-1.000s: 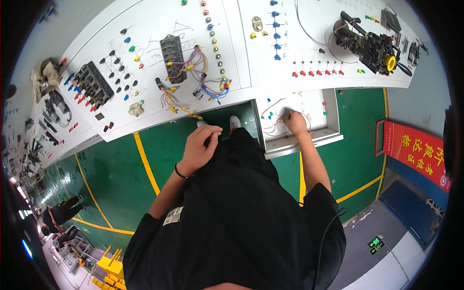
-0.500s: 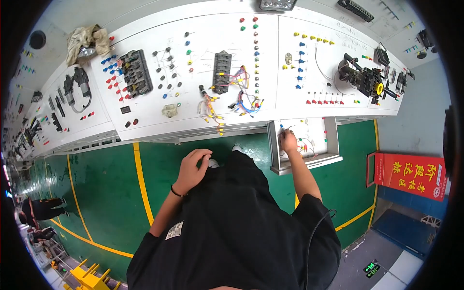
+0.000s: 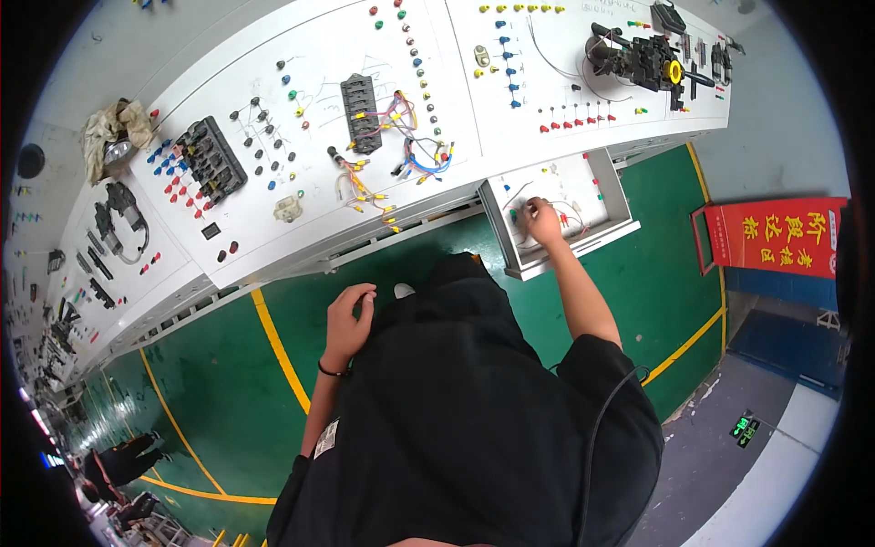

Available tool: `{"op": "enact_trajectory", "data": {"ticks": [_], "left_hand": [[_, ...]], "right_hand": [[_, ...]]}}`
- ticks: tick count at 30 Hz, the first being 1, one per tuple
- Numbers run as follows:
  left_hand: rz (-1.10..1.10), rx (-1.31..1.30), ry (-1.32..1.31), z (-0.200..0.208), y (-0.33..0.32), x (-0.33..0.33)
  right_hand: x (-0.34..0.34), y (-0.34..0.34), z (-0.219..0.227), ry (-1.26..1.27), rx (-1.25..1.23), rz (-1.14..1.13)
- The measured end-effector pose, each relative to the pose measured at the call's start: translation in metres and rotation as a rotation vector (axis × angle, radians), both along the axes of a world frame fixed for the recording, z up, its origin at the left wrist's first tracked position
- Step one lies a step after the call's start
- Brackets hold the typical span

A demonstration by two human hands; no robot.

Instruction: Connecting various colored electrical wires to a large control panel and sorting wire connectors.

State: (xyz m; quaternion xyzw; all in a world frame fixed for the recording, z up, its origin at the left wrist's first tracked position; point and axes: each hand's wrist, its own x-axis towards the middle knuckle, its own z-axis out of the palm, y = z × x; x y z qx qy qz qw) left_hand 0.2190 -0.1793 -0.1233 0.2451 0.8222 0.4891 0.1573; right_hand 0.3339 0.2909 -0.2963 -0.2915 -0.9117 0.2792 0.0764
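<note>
My right hand (image 3: 540, 221) is inside an open white drawer (image 3: 499, 228) under the board, its fingers bent and pressed together. A thin wire shows beside the fingertips, but I cannot make out what is between them. Thin wires with small red and green connectors (image 3: 564, 220) lie in the drawer around the hand. My left hand (image 3: 349, 321) hangs in front of my body, above the green floor, with the thumb apart from the fingers and nothing in it.
Above the drawer stands a white board (image 3: 310, 55) with coloured terminals, a black fuse box (image 3: 362, 114), loose wires with yellow connectors (image 3: 360, 187) and a black switch assembly (image 3: 638, 62). A red sign (image 3: 775, 237) is at the right. Another person (image 3: 118, 463) is far left.
The view has turned and shifted, so the board sits higher and further left. My right hand has stayed in the drawer among the wires. My left hand still hangs free.
</note>
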Motion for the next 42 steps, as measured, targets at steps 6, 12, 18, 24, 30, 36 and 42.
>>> {"op": "enact_trajectory", "data": {"ticks": [6, 12, 18, 24, 30, 36, 42], "left_hand": [[-0.026, -0.003, -0.062, -0.006, 0.064, 0.009], [-0.108, 0.002, -0.144, -0.013, 0.162, 0.031], [-0.104, -0.018, -0.185, -0.03, 0.229, 0.067], [-0.118, 0.009, -0.199, -0.046, 0.269, 0.095], [-0.066, -0.006, -0.2, -0.046, 0.276, 0.11], [0.022, -0.049, -0.291, -0.05, 0.275, 0.126], [-0.011, -0.021, -0.212, -0.058, 0.272, 0.13]], "right_hand": [[0.027, 0.106, 0.025, -0.17, 0.003, -0.044], [0.05, 0.186, 0.007, -0.331, 0.134, -0.032], [0.066, 0.225, 0.003, -0.434, -0.004, -0.11], [0.036, 0.225, -0.017, -0.582, 0.104, -0.035], [0.014, 0.221, -0.033, -0.818, 0.367, 0.131], [0.015, 0.222, -0.031, -0.795, 0.549, 0.338], [0.015, 0.226, -0.019, -0.872, 0.665, 0.524]]}}
